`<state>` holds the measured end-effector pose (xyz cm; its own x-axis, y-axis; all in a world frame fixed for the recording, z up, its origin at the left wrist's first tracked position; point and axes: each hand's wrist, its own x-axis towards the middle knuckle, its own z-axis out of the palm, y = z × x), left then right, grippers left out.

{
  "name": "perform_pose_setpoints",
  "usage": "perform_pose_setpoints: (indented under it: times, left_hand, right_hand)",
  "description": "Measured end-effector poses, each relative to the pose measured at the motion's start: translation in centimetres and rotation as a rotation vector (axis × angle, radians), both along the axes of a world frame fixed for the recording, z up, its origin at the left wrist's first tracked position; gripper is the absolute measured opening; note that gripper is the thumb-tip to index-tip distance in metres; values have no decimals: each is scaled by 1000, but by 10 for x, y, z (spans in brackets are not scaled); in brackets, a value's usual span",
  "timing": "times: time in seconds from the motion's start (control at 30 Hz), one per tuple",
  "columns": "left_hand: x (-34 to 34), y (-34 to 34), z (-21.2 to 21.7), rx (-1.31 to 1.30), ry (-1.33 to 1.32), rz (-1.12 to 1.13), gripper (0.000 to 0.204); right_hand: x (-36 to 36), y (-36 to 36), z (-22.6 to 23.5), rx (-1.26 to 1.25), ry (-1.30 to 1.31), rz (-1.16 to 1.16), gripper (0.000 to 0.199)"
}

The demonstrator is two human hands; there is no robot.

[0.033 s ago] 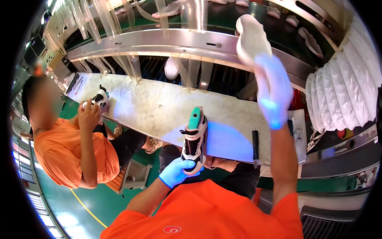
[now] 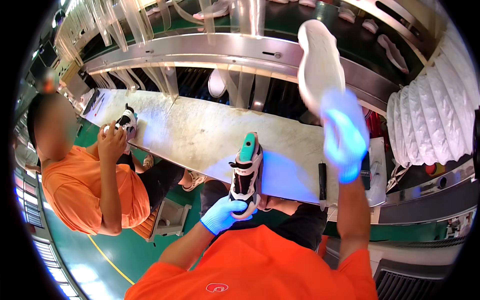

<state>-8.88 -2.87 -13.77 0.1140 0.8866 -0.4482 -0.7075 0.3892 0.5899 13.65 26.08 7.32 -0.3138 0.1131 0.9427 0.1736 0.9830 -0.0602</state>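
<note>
Left hand (image 2: pixel 224 214), blue-gloved, fingers wrapped round the heel of a shoe (image 2: pixel 246 172) standing toe-up at the bench (image 2: pixel 200 132) edge: black-and-white upper, teal toe. Right hand (image 2: pixel 344 137), gloved, raised, fingers clamped on the lower end of a white sole (image 2: pixel 319 60) held above the bench.

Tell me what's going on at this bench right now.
A person in an orange shirt sits at a long worktable. Their gloved left hand grips a black, white and teal sneaker at the table's near edge, while the gloved right hand holds a white shoe sole raised above the table. A dark slim tool lies on the table beside them. To their left, a co-worker in orange handles another sneaker.
</note>
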Motion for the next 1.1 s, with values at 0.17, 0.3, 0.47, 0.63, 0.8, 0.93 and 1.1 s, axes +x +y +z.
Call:
perform_pose_setpoints:
  times: [0.17, 0.3, 0.47, 0.63, 0.8, 0.93, 1.1]
  left_hand:
    - [4, 15, 22, 54, 1, -97, 69]
    - [9, -2, 25, -16, 135, 124, 71]
    - [-16, -48, 25, 614, 1632, 146, 89]
    - [-26, -16, -27, 1025, 2164, 169, 61]
    - [-19, 46, 52, 1332, 1984, 133, 38]
    - [-2, 71, 181, 730, 1420, 123, 56]
    - [6, 92, 195, 560, 1225, -107, 56]
  right_hand:
    - [63, -140, -117, -140, -359, -114, 38]
    - [81, -195, -189, -454, -443, -192, 45]
    - [93, -226, -210, -600, -334, -406, 61]
    - [62, -208, -220, -628, -293, -361, 59]
    - [54, -169, -223, -474, -253, -294, 52]
    - [71, -167, -113, -457, -94, -60, 36]
    - [82, -192, -56, -1039, 50, 101, 37]
